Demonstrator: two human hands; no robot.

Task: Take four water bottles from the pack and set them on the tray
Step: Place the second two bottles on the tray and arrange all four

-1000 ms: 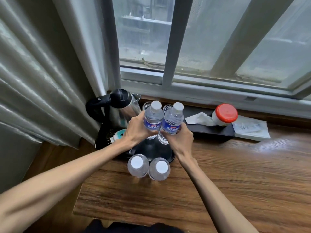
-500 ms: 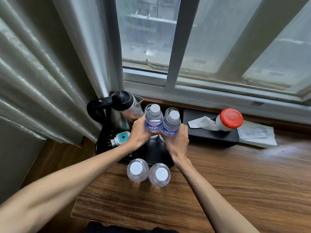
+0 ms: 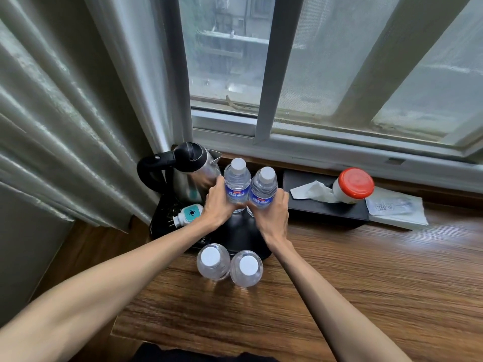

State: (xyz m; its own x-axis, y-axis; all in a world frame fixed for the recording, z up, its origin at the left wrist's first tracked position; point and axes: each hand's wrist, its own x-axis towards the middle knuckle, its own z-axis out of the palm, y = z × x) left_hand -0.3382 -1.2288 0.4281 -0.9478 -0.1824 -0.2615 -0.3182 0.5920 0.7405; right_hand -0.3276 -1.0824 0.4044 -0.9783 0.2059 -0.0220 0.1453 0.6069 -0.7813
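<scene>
Clear bottles with blue labels, white caps; black tray.

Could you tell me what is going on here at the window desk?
A person is stocking a black tray with water bottles. The left hand grips one bottle and the right hand grips a second bottle, side by side over the tray beside the kettle. Whether they have touched down is hidden by the hands. Two more bottles stand at the tray's near edge on the wooden desk.
</scene>
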